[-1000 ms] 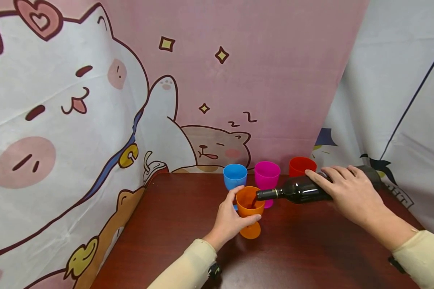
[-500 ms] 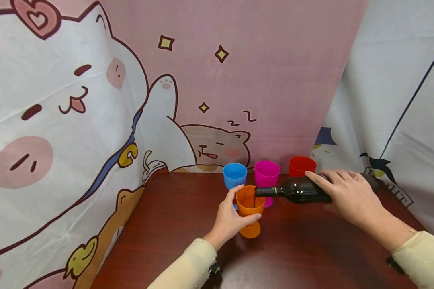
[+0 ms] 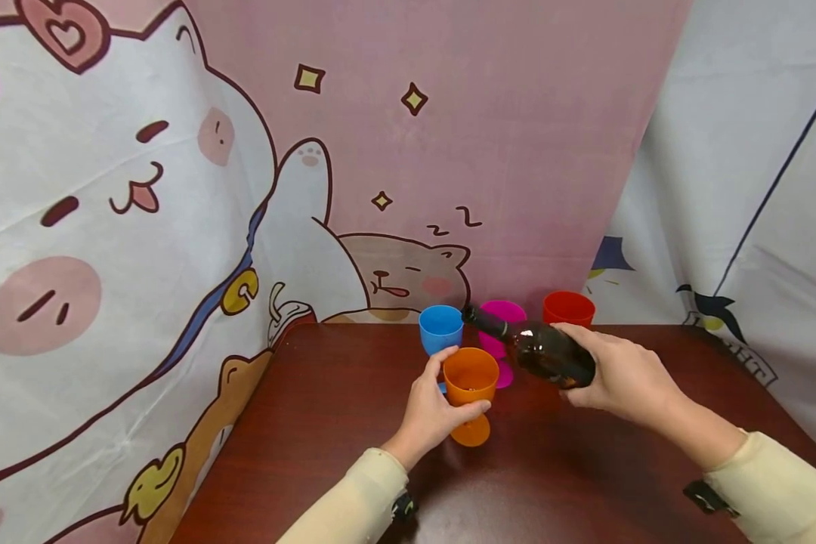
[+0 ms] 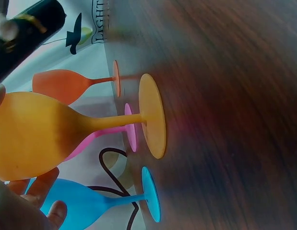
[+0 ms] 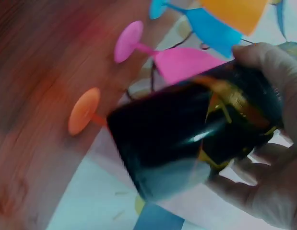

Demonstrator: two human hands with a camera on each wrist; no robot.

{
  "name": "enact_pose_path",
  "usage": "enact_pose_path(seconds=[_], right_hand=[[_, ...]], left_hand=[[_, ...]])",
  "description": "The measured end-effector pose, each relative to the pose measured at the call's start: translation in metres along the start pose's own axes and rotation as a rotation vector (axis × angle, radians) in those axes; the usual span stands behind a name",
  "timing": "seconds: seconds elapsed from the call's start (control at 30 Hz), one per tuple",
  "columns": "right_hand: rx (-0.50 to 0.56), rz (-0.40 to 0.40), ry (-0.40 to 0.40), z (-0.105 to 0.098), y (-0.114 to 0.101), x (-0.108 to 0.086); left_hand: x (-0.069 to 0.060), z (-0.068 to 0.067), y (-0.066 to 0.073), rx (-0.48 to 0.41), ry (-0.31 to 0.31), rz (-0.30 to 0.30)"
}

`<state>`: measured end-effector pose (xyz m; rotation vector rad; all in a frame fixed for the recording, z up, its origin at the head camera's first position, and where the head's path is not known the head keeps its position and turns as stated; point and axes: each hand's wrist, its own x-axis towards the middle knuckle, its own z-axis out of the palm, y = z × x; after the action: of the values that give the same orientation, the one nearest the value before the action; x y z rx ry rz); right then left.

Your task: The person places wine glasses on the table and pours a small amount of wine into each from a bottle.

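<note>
Left fingers [image 3: 439, 359] curled round orange goblet [image 3: 471, 384] | right fingers [image 5: 237, 191] gripping dark bottle [image 3: 549, 353] | magenta goblet [image 3: 510, 311] partly hidden behind bottle

Glossy reddish-brown wood-grain table [image 3: 313, 438], blue plastic stemmed goblet [image 3: 440, 331] near its far edge, magenta plastic goblet [image 3: 513, 313] beside it, red plastic goblet [image 3: 568, 308] farther right, pink fabric backdrop [image 3: 530, 151] printed with sleeping brown cartoon animal [image 3: 404, 264], white fabric [image 3: 741, 151] at right

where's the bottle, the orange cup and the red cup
Bottle [image 3: 547, 353], head view, on its dark body
Orange cup [image 3: 471, 394], head view, front of the bowl
Red cup [image 3: 569, 310], head view, on the bowl
</note>
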<state>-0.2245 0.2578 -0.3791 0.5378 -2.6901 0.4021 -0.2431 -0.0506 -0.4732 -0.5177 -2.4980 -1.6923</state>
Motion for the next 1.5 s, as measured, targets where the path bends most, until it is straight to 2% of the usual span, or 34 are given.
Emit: enact_pose_path(seconds=[0.23, 0.43, 0.67, 0.93, 1.2, 1.5], right_hand=[[0.415, 0.175, 0.024, -0.009, -0.005, 0.003], [0.576, 0.356, 0.157, -0.012, 0.019, -0.01], [0.565, 0.541, 0.291, -0.004, 0.071, -0.032], [0.461, 0.643, 0.313, 0.012, 0.117, -0.061], [0.466, 0.648, 0.355, 0.031, 0.138, -0.074], [0.459, 0.641, 0.368, 0.041, 0.141, -0.078]], left_hand=[[0.0, -0.001, 0.0, 0.012, 0.001, 0.005], [-0.001, -0.001, 0.0, 0.011, -0.002, 0.012], [-0.001, -0.001, -0.001, 0.012, -0.003, 0.003], [-0.001, -0.001, 0.0, 0.001, 0.0, 0.001], [-0.002, -0.001, -0.001, 0.001, -0.003, -0.001], [-0.003, -0.002, 0.001, 0.004, 0.0, 0.002]])
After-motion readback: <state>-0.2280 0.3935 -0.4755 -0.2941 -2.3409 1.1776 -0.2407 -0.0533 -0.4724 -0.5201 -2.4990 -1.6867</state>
